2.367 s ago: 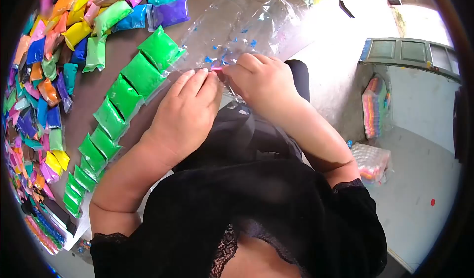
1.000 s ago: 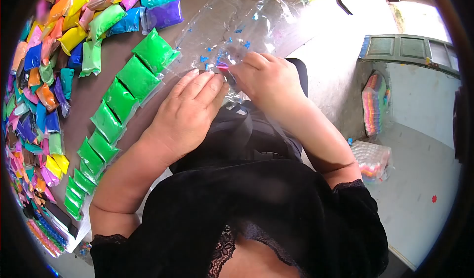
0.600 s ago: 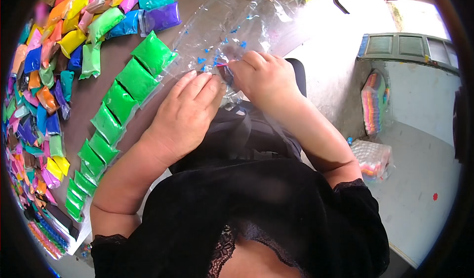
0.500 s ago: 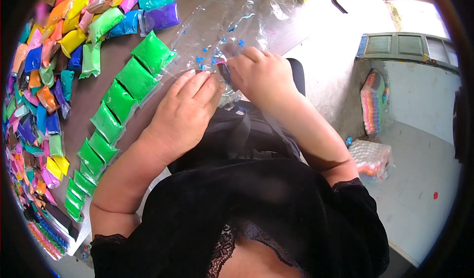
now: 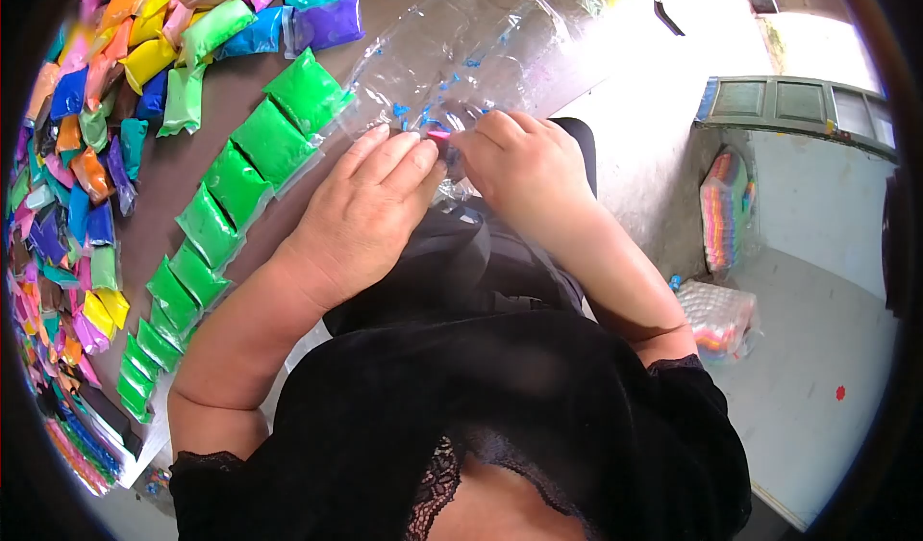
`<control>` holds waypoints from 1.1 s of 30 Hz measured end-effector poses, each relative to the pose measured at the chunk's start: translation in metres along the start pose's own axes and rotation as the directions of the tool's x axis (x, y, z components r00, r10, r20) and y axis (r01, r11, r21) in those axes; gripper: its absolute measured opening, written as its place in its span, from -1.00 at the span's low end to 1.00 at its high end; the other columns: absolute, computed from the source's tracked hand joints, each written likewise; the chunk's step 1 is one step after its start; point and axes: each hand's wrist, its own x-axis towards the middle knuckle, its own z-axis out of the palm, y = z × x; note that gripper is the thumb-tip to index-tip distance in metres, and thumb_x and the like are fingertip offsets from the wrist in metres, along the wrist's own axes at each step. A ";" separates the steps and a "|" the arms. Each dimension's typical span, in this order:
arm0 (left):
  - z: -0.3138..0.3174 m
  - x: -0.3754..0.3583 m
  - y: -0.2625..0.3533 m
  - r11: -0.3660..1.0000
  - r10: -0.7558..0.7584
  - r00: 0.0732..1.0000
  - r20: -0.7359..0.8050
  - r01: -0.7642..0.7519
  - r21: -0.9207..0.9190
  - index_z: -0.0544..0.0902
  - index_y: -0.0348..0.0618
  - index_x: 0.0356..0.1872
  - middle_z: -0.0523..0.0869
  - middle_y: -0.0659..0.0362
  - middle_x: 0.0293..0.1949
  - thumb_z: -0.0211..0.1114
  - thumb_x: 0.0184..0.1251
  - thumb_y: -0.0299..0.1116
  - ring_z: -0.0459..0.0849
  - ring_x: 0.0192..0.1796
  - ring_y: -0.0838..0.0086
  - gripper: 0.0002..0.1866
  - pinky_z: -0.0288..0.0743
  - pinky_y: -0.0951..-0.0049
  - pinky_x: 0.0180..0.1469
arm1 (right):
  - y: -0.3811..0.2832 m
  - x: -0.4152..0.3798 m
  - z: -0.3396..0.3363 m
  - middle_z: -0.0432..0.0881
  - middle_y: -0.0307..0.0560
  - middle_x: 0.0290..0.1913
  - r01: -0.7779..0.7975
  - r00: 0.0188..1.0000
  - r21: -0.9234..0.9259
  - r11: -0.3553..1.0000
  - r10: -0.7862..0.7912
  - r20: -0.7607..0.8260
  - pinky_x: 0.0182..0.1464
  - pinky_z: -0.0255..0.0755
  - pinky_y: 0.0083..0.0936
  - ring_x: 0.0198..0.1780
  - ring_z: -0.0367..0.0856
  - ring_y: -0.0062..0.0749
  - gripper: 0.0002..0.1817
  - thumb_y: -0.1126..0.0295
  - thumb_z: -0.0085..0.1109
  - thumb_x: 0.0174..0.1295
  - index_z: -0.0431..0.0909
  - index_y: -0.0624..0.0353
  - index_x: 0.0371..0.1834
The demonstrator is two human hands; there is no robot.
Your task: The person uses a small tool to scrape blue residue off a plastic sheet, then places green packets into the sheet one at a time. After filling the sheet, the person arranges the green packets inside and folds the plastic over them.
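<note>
My left hand (image 5: 363, 209) lies palm down at the near end of a clear plastic sheet or bag (image 5: 490, 36), its fingers close together and bent over the plastic. Its thumb is hidden. My right hand (image 5: 527, 164) pinches a small pink thing (image 5: 438, 136), whose kind I cannot make out, just beside the left fingertips. Several small blue bits (image 5: 400, 110) lie on or in the plastic beyond both hands. To the left of my left hand runs an overlapping row of green filled packets (image 5: 274, 144) in clear wrapping.
Many coloured packets (image 5: 149, 62) are heaped along the left of the brown table (image 5: 183, 180). On the floor at right stand a wrapped colourful stack (image 5: 723, 209) and another plastic-wrapped bundle (image 5: 716, 315). A dark strip (image 5: 668, 18) lies at the far right.
My right hand has moved slightly down and right, and the pink thing now shows more at its fingertips. The left hand stays close by on the plastic. The view has shifted a little.
</note>
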 end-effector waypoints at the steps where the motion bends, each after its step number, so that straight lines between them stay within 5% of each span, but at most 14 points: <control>1: 0.001 0.000 0.000 1.000 0.018 1.000 -0.013 -0.018 0.019 0.67 -0.26 0.12 0.60 0.08 0.21 0.18 0.28 -0.44 0.52 0.32 0.22 -0.61 0.34 0.08 0.46 | 0.001 -0.001 0.000 0.52 -0.28 -0.32 0.025 1.000 -0.019 1.000 -0.025 0.005 -0.27 0.54 -0.42 -0.27 0.64 -0.39 -0.77 0.38 0.34 0.09 0.70 -0.03 -0.16; 5: 0.003 0.000 -0.003 0.999 0.035 0.999 -0.011 -0.035 -0.001 0.68 -0.28 0.11 0.61 0.05 0.22 0.18 0.29 -0.44 0.52 0.35 0.22 -0.63 0.32 0.05 0.47 | 0.005 0.001 0.008 0.47 -0.27 -0.38 0.107 0.988 -0.037 0.994 -0.111 -0.108 -0.32 0.53 -0.43 -0.32 0.62 -0.42 -0.90 0.33 0.26 0.08 0.57 0.03 -0.36; 33: -0.001 0.004 -0.001 0.999 0.002 1.000 -0.013 -0.003 -0.047 0.69 -0.27 0.09 0.65 0.06 0.17 0.19 0.30 -0.47 0.56 0.31 0.20 -0.65 0.36 0.06 0.44 | 0.002 0.007 0.005 0.50 -0.23 -0.37 0.005 0.999 -0.025 1.000 -0.006 -0.041 -0.33 0.57 -0.37 -0.31 0.66 -0.33 -0.89 0.32 0.26 0.13 0.55 0.05 -0.38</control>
